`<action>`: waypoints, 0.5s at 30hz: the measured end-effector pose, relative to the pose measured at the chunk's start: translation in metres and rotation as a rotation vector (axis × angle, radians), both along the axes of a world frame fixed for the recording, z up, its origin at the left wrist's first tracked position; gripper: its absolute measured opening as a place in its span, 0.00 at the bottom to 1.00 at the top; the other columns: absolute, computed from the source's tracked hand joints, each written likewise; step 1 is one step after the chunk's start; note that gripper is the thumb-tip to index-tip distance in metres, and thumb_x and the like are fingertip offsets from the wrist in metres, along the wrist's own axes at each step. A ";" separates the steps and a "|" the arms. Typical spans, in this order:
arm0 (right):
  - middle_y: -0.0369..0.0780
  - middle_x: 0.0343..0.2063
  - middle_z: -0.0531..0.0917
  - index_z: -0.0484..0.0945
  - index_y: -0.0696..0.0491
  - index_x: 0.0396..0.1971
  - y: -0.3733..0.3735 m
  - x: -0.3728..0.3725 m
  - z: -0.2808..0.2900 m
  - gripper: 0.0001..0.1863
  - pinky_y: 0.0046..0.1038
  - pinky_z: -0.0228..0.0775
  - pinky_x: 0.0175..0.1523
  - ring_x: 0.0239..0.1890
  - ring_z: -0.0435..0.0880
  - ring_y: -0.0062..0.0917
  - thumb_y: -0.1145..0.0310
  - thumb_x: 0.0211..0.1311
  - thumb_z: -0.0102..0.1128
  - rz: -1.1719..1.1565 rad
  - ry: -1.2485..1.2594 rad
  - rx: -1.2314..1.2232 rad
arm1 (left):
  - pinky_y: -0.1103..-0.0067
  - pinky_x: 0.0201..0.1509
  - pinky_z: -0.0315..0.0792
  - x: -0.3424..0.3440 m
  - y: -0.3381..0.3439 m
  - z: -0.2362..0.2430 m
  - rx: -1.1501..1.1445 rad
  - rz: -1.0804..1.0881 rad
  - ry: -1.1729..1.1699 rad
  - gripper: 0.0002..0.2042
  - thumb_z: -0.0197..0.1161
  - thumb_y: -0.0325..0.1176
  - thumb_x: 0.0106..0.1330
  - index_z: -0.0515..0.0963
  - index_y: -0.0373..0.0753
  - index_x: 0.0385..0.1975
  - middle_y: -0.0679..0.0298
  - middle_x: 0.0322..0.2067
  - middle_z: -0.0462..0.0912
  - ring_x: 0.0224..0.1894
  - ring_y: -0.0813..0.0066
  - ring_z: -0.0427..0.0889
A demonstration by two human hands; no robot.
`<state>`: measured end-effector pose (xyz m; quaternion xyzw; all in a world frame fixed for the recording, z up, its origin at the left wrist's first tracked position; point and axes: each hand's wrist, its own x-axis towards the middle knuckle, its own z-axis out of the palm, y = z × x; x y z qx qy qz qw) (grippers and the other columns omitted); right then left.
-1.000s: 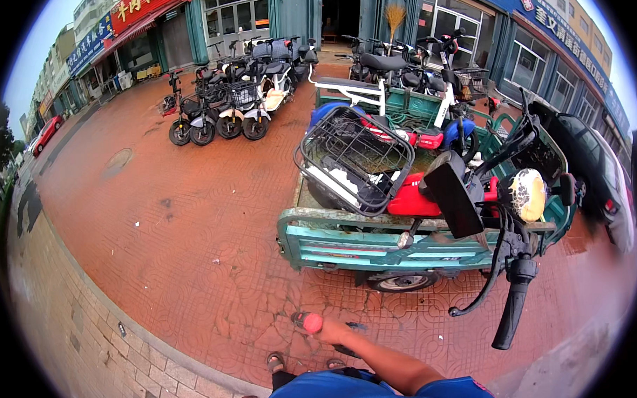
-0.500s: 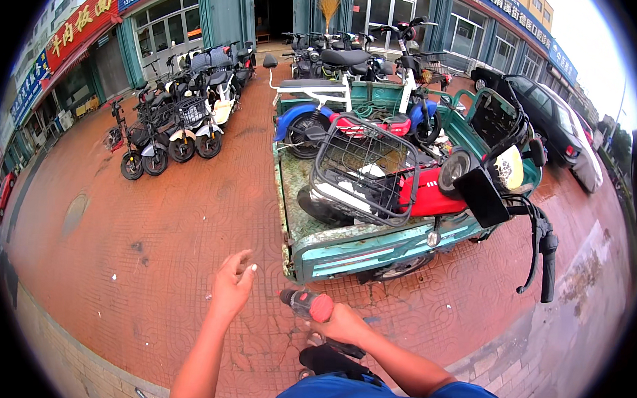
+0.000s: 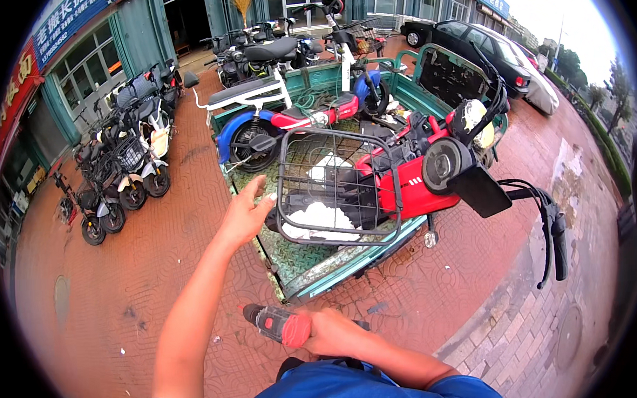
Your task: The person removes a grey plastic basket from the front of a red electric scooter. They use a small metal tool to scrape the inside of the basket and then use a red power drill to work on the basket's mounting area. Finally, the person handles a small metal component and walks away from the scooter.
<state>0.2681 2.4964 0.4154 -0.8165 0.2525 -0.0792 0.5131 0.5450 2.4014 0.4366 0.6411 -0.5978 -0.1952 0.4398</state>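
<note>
My right hand (image 3: 332, 332) grips a red and black cordless drill (image 3: 275, 325) low in front of me, its nose pointing left. My left hand (image 3: 243, 214) reaches forward, empty, with its fingers apart. It appears beside the left edge of a black wire basket (image 3: 338, 146); whether they touch I cannot tell. The basket is on a red electric scooter (image 3: 420, 185) lying on its side in the teal cargo bed (image 3: 314, 275). White crumpled material (image 3: 320, 218) shows through the wires. Behind it stands a red and white electric bike (image 3: 287, 95) with blue fenders.
The scooter's handlebar (image 3: 559, 250) juts over the bed's right side, beside a dark flat panel (image 3: 481, 191). Parked electric scooters (image 3: 129, 153) line the left. A black car (image 3: 467, 43) is at the far right. Red paving (image 3: 167, 274) surrounds the bed.
I am closer to the cargo bed and the view has swung right. My left hand has risen to beside the basket. The drill stays in my right hand, a little further left.
</note>
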 end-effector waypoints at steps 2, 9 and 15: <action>0.54 0.36 0.86 0.77 0.54 0.56 -0.006 0.001 0.022 0.28 0.45 0.78 0.47 0.41 0.85 0.53 0.64 0.54 0.70 -0.007 0.005 0.012 | 0.68 0.63 0.73 0.020 -0.024 -0.014 -0.030 -0.096 0.071 0.30 0.63 0.39 0.73 0.64 0.31 0.70 0.45 0.59 0.79 0.62 0.58 0.79; 0.53 0.41 0.86 0.77 0.54 0.56 -0.013 0.000 0.040 0.27 0.46 0.77 0.49 0.44 0.85 0.52 0.65 0.55 0.70 -0.247 -0.068 -0.010 | 0.77 0.45 0.77 0.031 -0.061 0.006 0.116 -0.260 0.388 0.31 0.71 0.42 0.66 0.69 0.29 0.63 0.62 0.38 0.81 0.39 0.76 0.80; 0.50 0.41 0.86 0.79 0.54 0.55 -0.010 0.039 0.058 0.26 0.41 0.78 0.48 0.43 0.87 0.48 0.67 0.54 0.71 -0.440 -0.146 -0.051 | 0.85 0.28 0.65 0.050 -0.082 -0.004 0.255 -0.471 0.770 0.31 0.79 0.31 0.57 0.68 0.33 0.56 0.71 0.29 0.75 0.28 0.85 0.73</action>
